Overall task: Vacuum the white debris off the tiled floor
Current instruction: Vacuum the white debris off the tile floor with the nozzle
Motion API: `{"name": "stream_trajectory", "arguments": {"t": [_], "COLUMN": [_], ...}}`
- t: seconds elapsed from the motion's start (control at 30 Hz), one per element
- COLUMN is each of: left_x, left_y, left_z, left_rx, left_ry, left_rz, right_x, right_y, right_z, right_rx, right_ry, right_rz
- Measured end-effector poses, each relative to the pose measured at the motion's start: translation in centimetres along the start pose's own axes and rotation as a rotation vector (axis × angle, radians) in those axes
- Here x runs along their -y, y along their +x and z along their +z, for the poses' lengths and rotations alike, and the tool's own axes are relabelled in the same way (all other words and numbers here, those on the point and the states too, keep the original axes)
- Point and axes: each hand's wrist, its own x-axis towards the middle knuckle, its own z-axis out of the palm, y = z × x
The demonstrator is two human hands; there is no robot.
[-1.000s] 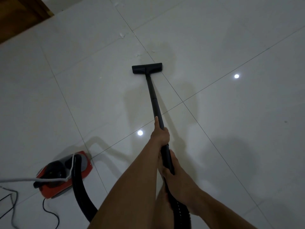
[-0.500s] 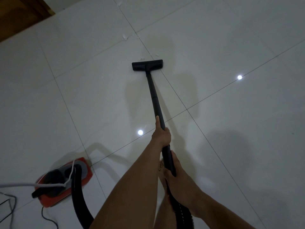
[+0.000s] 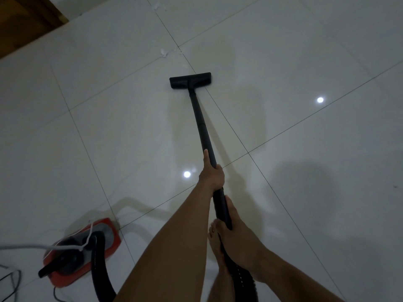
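Observation:
A black vacuum wand [image 3: 201, 125] runs from my hands out to its flat floor head [image 3: 190, 80], which lies on the glossy white tiles. My left hand [image 3: 211, 174] grips the wand partway down, thumb laid along the tube. My right hand [image 3: 236, 233] grips the wand's lower end where the ribbed hose starts. Small white debris [image 3: 164, 52] lies on the tile just beyond the head, near a grout crossing. More white bits [image 3: 157, 6] lie farther off at the top of the view.
The red and black vacuum body [image 3: 82, 251] sits on the floor at lower left, its black hose [image 3: 99, 264] curving toward me. A white cord [image 3: 43, 246] and thin cables trail at the left edge. A brown wooden panel [image 3: 24, 22] fills the top left corner. My bare foot [image 3: 214, 247] stands under the wand.
The floor head has slid forward along the grout line, over the small bits that lay just ahead of it, toward the larger debris. The vacuum body sits lower in the view.

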Motion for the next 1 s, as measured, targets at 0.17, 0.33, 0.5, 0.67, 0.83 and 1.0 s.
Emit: {"name": "stream_trajectory", "arguments": {"t": [0.17, 0.33, 0.5, 0.67, 0.83, 1.0], "left_x": [-1.2, -1.6, -1.8, -1.2, -1.4, -1.8], "left_y": [1.0, -0.3, -3.1, -5.9, -6.6, -5.4], "left_z": [-0.9, -0.4, 1.3, 2.6, 2.6, 2.1], "left_rx": [-0.013, -0.019, -0.030, -0.028, -0.033, -0.038], "left_ry": [0.003, -0.030, -0.064, -0.111, -0.134, -0.141], "left_rz": [0.002, -0.012, -0.045, -0.063, -0.071, -0.074], "right_x": [0.7, 1.4, 0.9, 0.4, 0.8, 1.2], "right_y": [1.5, -0.1, -3.0, -6.4, -7.1, -5.7], "right_z": [-0.2, -1.1, -2.9, -3.9, -4.1, -4.4], "right_rx": [0.011, 0.022, 0.061, 0.121, 0.149, 0.146], "right_ry": [0.034, -0.027, -0.062, -0.011, -0.030, -0.083], "right_rz": [-0.030, -0.059, -0.055, -0.008, -0.023, -0.073]}}
